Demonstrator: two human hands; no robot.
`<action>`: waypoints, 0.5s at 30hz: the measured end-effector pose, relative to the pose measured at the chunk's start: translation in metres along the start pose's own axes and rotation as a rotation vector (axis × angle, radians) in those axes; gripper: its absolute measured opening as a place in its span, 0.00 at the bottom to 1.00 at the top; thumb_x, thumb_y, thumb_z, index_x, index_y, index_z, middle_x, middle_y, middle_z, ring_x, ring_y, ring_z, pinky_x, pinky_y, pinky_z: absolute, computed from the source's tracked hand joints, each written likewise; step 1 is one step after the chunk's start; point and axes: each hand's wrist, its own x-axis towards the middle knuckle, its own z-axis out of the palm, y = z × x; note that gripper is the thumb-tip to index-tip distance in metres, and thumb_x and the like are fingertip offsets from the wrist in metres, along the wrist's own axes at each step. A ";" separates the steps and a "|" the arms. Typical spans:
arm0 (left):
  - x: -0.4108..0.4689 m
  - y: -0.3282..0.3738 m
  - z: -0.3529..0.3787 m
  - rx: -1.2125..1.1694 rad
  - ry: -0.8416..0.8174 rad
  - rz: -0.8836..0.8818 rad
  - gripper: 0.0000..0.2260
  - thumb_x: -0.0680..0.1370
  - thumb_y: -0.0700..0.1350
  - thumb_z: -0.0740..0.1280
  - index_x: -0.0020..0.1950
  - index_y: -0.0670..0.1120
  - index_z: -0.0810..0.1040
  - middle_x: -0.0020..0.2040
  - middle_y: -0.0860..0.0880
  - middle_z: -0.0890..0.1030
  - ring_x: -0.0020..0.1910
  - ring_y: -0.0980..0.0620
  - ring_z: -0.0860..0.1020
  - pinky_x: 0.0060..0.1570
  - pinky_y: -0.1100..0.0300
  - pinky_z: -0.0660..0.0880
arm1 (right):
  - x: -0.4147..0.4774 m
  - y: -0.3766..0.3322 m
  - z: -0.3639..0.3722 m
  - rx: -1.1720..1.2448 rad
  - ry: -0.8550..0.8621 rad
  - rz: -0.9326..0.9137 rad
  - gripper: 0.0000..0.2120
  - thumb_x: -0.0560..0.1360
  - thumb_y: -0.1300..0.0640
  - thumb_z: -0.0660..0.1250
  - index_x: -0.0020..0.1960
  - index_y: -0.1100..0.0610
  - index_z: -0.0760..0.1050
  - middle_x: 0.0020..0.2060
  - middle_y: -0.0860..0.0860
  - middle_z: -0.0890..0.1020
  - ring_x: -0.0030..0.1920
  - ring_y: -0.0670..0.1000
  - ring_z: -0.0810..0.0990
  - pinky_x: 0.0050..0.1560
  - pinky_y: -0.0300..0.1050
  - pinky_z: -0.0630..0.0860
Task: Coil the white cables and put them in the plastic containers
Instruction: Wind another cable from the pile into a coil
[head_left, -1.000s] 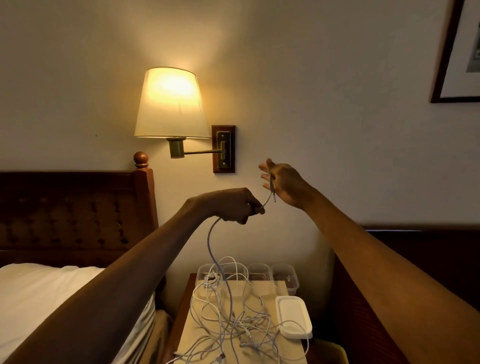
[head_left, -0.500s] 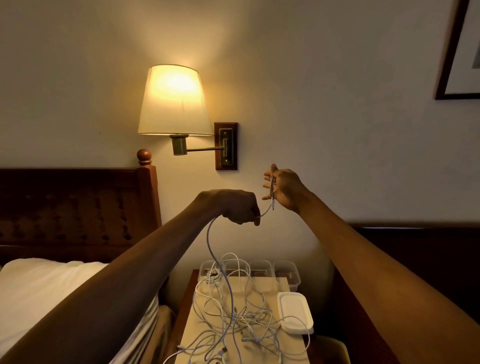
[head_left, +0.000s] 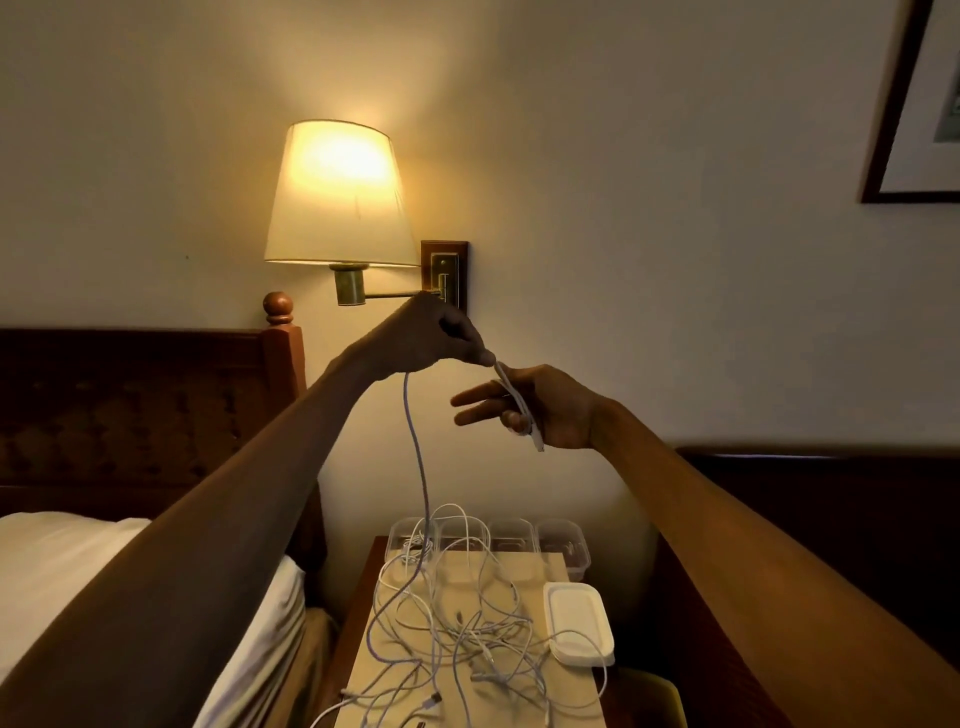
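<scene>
While the left hand (head_left: 441, 338) pinches the white cable (head_left: 415, 447) high above the worktop (head_left: 545, 566) and the right hand (head_left: 545, 410) grips its plug end, two fingers straight, the strand drops into the tangle (head_left: 467, 629) on that worktop; a hard pull could knot it or drag the plastic containers (head_left: 563, 543) at the worktop's back edge.

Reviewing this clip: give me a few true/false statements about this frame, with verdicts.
1. The left hand grips a white cable that hangs down to the nightstand. True.
2. The wall lamp is off. False: it glows.
3. The plastic containers are lidded. False: they stand open, and the white lids lie stacked beside the loose cables.
4. The right hand holds the cable's end. True.
</scene>
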 end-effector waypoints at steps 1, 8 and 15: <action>-0.001 -0.003 0.002 -0.021 0.040 0.004 0.06 0.74 0.44 0.75 0.48 0.42 0.85 0.42 0.50 0.85 0.42 0.57 0.82 0.41 0.67 0.76 | 0.000 -0.002 0.002 0.046 0.004 -0.022 0.26 0.84 0.48 0.46 0.64 0.66 0.71 0.54 0.59 0.83 0.24 0.45 0.74 0.29 0.30 0.72; -0.009 -0.025 0.015 -0.086 0.215 -0.055 0.05 0.76 0.45 0.72 0.49 0.47 0.84 0.43 0.49 0.82 0.37 0.54 0.79 0.30 0.66 0.73 | -0.004 -0.008 0.001 0.251 -0.097 -0.049 0.31 0.83 0.45 0.46 0.60 0.66 0.78 0.37 0.57 0.83 0.18 0.46 0.70 0.23 0.28 0.66; -0.025 -0.020 0.042 -0.249 0.084 -0.234 0.08 0.82 0.40 0.63 0.48 0.48 0.81 0.35 0.48 0.76 0.29 0.55 0.72 0.27 0.64 0.69 | -0.008 -0.021 0.002 0.264 0.102 -0.236 0.23 0.84 0.50 0.51 0.65 0.67 0.73 0.44 0.57 0.85 0.23 0.45 0.69 0.25 0.31 0.66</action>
